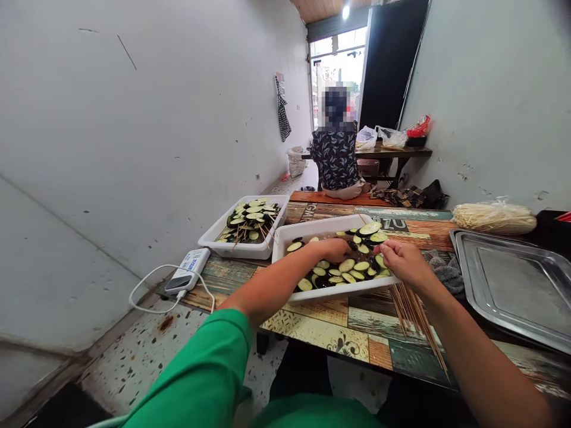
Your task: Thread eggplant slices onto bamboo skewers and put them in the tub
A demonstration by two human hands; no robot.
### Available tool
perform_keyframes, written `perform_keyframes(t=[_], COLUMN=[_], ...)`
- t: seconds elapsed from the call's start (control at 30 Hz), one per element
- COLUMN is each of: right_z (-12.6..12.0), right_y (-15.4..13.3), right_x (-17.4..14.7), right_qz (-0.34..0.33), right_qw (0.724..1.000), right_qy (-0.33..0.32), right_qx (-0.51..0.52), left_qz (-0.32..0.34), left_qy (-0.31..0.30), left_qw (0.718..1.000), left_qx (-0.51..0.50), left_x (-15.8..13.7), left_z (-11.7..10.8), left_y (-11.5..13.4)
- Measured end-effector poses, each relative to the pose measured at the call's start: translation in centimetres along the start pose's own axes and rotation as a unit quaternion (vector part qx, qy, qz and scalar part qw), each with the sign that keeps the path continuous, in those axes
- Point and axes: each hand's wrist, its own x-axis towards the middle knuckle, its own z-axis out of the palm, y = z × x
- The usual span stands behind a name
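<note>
Oval eggplant slices [347, 266] with dark skin float in dark liquid in a white plastic tub [330, 292]. My left hand [335, 248] reaches down into this tub among the slices; its fingertips are hidden. At the tub's right rim, my right hand [397, 257] is closed in a pinch on what looks like a thin skewer, with a cluster of eggplant slices [370, 229] lined up along it. Below that hand, a bundle of bamboo skewers [414, 315] lies on the patchwork table [312, 324], sticking out from beside the tub.
A second white tub [232, 249] at left holds skewered eggplant slices [252, 217]. Beside it lies a white device [190, 270] with a cable. Right are metal trays [517, 273], a grey cloth [444, 270] and a bagged skewer bundle [495, 219]. A person [336, 157] sits beyond the table.
</note>
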Motion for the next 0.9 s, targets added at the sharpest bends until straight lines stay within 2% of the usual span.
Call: perform_keyframes(t=[0.1, 0.2, 0.27, 0.37, 0.43, 0.47, 0.53, 0.6, 0.7, 0.77, 0.9], right_z=[0.0, -0.1, -0.1, -0.1, -0.1, -0.2, -0.4, -0.8, -1.3, -1.6, -1.7], right_y=[-0.1, -0.3, -0.4, -0.3, -0.3, -0.4, -0.5, -0.8, -1.3, -1.6, -2.3], right_x=[0.0, -0.1, -0.1, 0.0, -0.1, -0.1, -0.4, -0.7, -1.1, -1.3, -1.6], right_qz=[0.006, 0.007, 0.005, 0.001, 0.004, 0.006, 0.010, 0.012, 0.006, 0.000, -0.003], right_qw=[1.000, 1.000, 1.000, 1.000, 1.000, 1.000, 0.999, 0.998, 0.995, 0.992, 0.988], right_qy=[0.003, 0.004, 0.002, 0.001, -0.001, -0.008, -0.032, -0.064, -0.103, -0.121, -0.147], right_qx=[0.004, -0.005, -0.005, 0.004, 0.014, 0.019, 0.026, 0.023, -0.003, -0.022, -0.042], left_qz=[0.007, 0.008, 0.004, -0.022, -0.062, -0.089, -0.140, -0.179, -0.208, -0.218, -0.244], left_qy=[-0.072, -0.102, -0.076, 0.020, 0.082, 0.102, 0.109, 0.100, 0.119, 0.132, 0.142], left_qw=[0.995, 0.992, 0.994, 0.999, 0.992, 0.980, 0.925, 0.838, 0.719, 0.672, 0.621], left_qx=[0.063, 0.077, 0.075, 0.035, -0.067, -0.147, -0.336, -0.506, -0.653, -0.695, -0.731], left_x=[0.3, 0.1, -0.1, -0.1, 0.1, 0.1, 0.1, 0.1, 0.0, -0.1, -0.2], left_z=[0.2, 0.1, -0.1, -0.7, -1.1, -1.3, -1.6, -2.0, -2.7, -3.2, -3.8], left_y=[0.5, 1.1, 1.2, 0.9, 0.4, 0.1, -0.2, -0.3, -0.2, -0.3, -0.6])
